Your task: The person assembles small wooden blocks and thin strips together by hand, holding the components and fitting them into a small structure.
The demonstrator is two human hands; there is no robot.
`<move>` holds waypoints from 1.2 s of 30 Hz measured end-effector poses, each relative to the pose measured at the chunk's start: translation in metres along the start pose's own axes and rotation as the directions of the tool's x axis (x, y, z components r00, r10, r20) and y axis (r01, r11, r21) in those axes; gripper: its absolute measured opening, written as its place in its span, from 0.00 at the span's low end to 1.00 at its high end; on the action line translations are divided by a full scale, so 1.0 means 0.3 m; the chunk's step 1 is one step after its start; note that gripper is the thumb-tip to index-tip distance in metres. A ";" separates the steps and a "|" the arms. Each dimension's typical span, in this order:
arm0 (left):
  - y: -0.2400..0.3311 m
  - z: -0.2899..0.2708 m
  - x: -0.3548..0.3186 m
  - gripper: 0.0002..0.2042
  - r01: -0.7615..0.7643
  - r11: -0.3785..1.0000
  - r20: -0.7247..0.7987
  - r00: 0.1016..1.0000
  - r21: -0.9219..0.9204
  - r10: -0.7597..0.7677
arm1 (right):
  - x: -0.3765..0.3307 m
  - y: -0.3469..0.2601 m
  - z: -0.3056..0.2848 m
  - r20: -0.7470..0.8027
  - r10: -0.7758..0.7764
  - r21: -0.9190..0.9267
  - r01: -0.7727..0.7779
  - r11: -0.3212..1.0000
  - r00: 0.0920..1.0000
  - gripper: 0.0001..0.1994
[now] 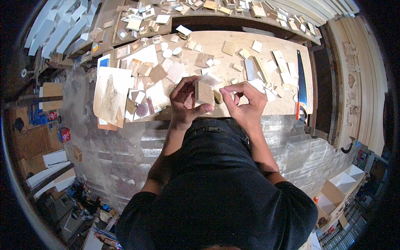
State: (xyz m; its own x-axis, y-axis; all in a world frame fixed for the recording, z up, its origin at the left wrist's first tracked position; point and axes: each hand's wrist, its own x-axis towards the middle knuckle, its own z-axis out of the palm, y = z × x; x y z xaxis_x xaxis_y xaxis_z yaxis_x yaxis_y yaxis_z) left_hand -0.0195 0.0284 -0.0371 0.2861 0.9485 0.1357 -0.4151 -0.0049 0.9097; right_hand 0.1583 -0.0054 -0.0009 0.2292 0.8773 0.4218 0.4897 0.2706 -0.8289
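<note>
Our left hand [182,99] gripped a small wooden block [204,93], near the view's centre toward twelve o'clock. At the block's three o'clock, our right hand [246,99] brought thumb and forefinger close; we couldn't tell whether they pinched anything.

The worn grey floor [104,160] is streaked with bands of light [287,146] and shadow. A wooden table [237,38] is backed by a darker bench [127,40]; long pale boards [373,93] are stacked at the right, white panels [62,31] at the upper left.
</note>
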 end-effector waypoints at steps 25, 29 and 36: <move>-0.008 0.049 -0.010 0.36 0.070 0.997 -0.075 0.995 0.019 -0.068 | 0.021 0.000 0.027 -0.011 -0.080 0.065 0.080 0.995 0.997 0.05; -0.022 0.033 -0.013 0.36 0.073 0.997 -0.102 0.992 0.006 -0.072 | 0.005 0.035 0.007 0.021 -0.041 -0.015 0.041 0.999 0.999 0.05; 0.000 0.055 0.007 0.36 0.049 0.992 -0.071 0.997 0.118 -0.041 | 0.048 0.001 0.012 0.051 -0.072 0.046 0.070 0.996 0.996 0.04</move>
State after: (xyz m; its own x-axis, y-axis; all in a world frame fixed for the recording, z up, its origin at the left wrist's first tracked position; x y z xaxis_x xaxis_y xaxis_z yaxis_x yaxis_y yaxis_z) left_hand -0.0047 0.0250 -0.0302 0.2406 0.9681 0.0705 -0.2960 0.0040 0.9552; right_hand 0.1587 0.0089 0.0036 0.1500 0.8745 0.4612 0.4648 0.3494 -0.8136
